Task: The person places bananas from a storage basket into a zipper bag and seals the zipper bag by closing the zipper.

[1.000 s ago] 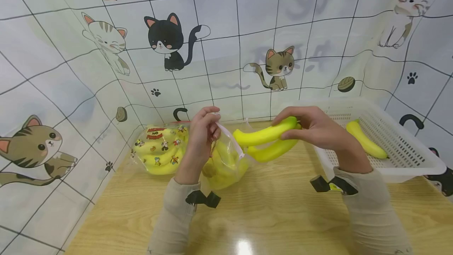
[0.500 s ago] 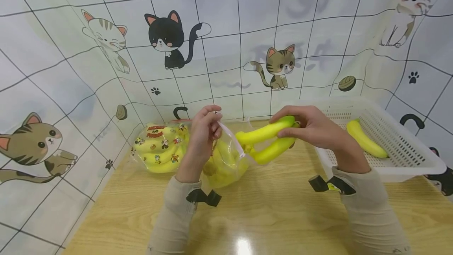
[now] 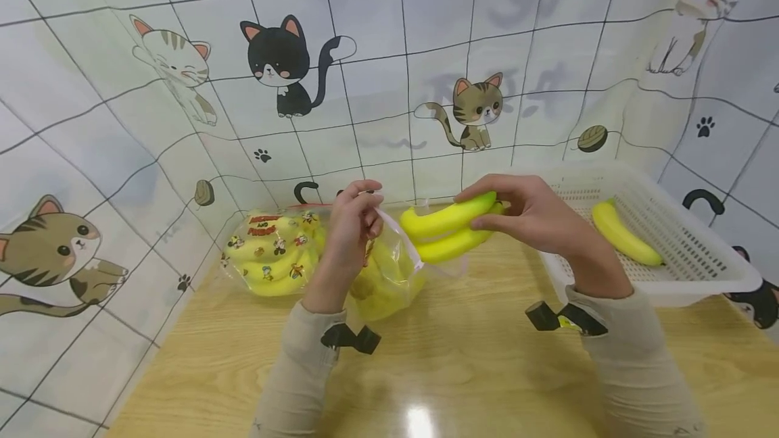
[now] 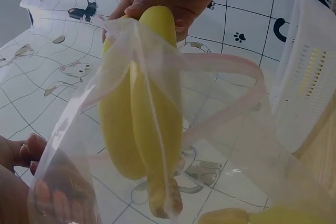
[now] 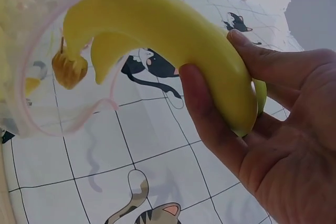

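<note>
My left hand [image 3: 345,238] pinches the pink-edged mouth of a clear zip bag [image 3: 389,293]. Yellow bananas show through the film at the bag's bottom. Two yellow bananas [image 3: 450,222], joined at a brownish stem, are gripped near their green-tipped ends by my right hand [image 3: 538,215]. In the right wrist view, the brownish stem [image 5: 69,69] points into the bag mouth. The left wrist view shows the bananas [image 4: 156,103] through the bag film, with the right-hand fingers at their top ends. Film and glare blur the bag's contents.
At the left lies another printed clear bag [image 3: 270,255] full of bananas. A white perforated basket [image 3: 724,279] stands at the right with a single banana [image 3: 627,235] in it. Wooden tabletop [image 3: 462,363] lies beneath, and a cat-printed backdrop [image 3: 377,86] rises behind.
My right hand has shifted slightly left and up with its bananas, which slant into the bag mouth. The two bananas sit closer together than half a second ago. My left hand stays put.
</note>
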A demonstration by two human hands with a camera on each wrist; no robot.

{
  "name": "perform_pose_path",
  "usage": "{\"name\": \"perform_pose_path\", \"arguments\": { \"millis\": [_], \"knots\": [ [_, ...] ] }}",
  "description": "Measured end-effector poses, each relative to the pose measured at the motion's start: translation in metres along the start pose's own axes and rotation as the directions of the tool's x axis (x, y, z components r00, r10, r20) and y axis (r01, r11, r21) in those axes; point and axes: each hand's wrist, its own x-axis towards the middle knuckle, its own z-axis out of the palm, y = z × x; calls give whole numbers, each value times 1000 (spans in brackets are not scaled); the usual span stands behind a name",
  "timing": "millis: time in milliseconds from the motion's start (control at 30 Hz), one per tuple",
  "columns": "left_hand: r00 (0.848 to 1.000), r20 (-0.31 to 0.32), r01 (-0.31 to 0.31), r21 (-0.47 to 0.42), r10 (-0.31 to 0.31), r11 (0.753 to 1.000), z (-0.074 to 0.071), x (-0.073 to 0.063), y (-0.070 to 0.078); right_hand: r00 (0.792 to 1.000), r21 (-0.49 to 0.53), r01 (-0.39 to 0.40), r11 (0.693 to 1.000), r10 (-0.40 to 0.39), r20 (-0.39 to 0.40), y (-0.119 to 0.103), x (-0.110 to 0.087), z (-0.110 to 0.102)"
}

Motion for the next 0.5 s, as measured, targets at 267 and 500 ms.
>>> {"name": "perform_pose_path", "arguments": {
  "millis": [267,500],
  "knots": [
    [1000,7,10,-1,-10,1000,0,0,-1,995,-19,84,996,-83,49,5,6,15],
    [999,34,-2,22,2,1000,0,0,0,964,-101,266,959,-261,55,9,15,33]
  ]
}}
